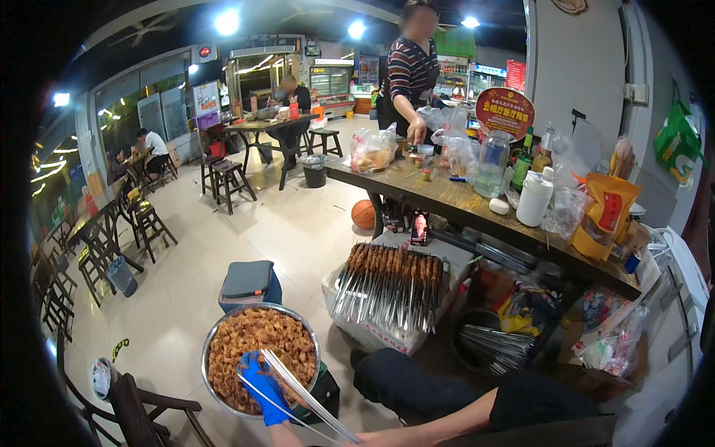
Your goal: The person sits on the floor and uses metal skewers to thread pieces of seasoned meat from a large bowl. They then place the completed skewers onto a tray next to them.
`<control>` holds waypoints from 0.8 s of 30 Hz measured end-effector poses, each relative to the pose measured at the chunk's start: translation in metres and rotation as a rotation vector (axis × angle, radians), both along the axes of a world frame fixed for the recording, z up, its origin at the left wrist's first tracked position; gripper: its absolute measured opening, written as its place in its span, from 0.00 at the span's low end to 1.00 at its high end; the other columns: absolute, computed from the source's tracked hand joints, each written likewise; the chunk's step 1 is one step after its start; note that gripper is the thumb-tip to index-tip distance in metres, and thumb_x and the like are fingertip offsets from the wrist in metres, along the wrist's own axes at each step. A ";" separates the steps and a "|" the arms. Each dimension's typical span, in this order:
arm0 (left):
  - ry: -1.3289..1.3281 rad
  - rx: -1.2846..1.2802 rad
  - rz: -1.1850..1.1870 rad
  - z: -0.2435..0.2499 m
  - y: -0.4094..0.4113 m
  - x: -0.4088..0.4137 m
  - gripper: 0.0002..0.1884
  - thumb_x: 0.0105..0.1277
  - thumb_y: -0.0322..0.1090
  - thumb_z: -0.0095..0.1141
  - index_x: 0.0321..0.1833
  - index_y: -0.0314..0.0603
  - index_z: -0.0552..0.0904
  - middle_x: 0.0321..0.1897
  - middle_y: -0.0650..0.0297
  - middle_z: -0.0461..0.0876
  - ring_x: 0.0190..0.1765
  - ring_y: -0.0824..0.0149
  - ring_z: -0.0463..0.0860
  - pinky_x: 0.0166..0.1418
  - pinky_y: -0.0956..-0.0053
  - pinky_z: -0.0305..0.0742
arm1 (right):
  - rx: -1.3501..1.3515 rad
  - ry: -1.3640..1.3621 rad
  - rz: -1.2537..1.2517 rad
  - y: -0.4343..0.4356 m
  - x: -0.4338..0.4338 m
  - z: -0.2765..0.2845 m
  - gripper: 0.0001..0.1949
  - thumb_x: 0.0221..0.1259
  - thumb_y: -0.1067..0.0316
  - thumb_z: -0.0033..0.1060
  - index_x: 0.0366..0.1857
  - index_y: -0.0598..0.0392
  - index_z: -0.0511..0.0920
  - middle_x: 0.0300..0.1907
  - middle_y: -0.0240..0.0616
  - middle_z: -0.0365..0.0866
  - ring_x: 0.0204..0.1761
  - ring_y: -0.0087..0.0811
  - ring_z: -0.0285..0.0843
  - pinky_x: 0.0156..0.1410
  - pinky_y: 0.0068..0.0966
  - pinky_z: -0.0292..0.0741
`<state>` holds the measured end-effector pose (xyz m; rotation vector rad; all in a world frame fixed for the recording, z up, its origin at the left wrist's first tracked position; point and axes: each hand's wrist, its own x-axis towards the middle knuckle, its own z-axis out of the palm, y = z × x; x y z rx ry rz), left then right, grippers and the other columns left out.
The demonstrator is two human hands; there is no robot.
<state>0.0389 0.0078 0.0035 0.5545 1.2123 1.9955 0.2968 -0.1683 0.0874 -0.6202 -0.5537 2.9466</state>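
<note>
My left hand (261,388), in a blue glove, is in a metal bowl (204,357) heaped with brown, seasoned meat chunks (268,329). Its fingers are among the chunks, and their grip is partly hidden. At the bottom edge my right hand (360,439) is mostly cut off; a bundle of metal skewers (307,396) runs from it toward the bowl. One separate skewer (273,403) crosses in front of the blue glove. To the right, several loaded meat skewers (394,265) lie side by side on a white plastic-wrapped box (368,331), metal ends toward me.
Bare skewers (497,343) rest in a dark container under the wooden table (402,177). Bottles, bags and a jar (491,167) crowd that table; a person (413,72) reaches over its far side. A blue-grey box (246,282) stands behind the bowl. A wooden chair (134,413) is at lower left.
</note>
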 end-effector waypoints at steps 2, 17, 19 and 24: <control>-0.118 0.068 -0.178 -0.010 -0.003 0.005 0.18 0.69 0.40 0.48 0.57 0.41 0.75 0.51 0.58 0.78 0.53 0.62 0.76 0.61 0.67 0.69 | 0.023 -0.006 -0.023 0.000 -0.002 0.003 0.14 0.75 0.56 0.40 0.29 0.48 0.66 0.17 0.21 0.55 0.16 0.14 0.45 0.20 0.13 0.46; -0.167 -0.138 -0.228 -0.029 0.018 0.031 0.18 0.73 0.50 0.41 0.40 0.44 0.75 0.29 0.68 0.74 0.29 0.71 0.72 0.33 0.75 0.69 | 0.163 0.209 -0.156 0.093 -0.035 0.043 0.05 0.75 0.60 0.39 0.38 0.45 0.63 0.19 0.21 0.57 0.16 0.14 0.49 0.17 0.13 0.48; -0.047 -0.238 -0.278 -0.025 0.017 0.016 0.14 0.72 0.46 0.45 0.37 0.42 0.73 0.27 0.68 0.72 0.27 0.71 0.70 0.32 0.74 0.68 | 0.235 0.175 -0.167 0.113 -0.047 0.044 0.06 0.75 0.59 0.40 0.38 0.44 0.63 0.19 0.21 0.57 0.16 0.14 0.49 0.17 0.13 0.48; 0.269 -0.252 -0.138 0.000 0.012 0.000 0.09 0.65 0.27 0.52 0.47 0.37 0.77 0.38 0.62 0.81 0.38 0.68 0.80 0.40 0.74 0.75 | 0.280 -0.031 -0.244 0.155 -0.052 0.038 0.06 0.74 0.61 0.44 0.39 0.48 0.66 0.18 0.23 0.57 0.16 0.16 0.49 0.20 0.16 0.48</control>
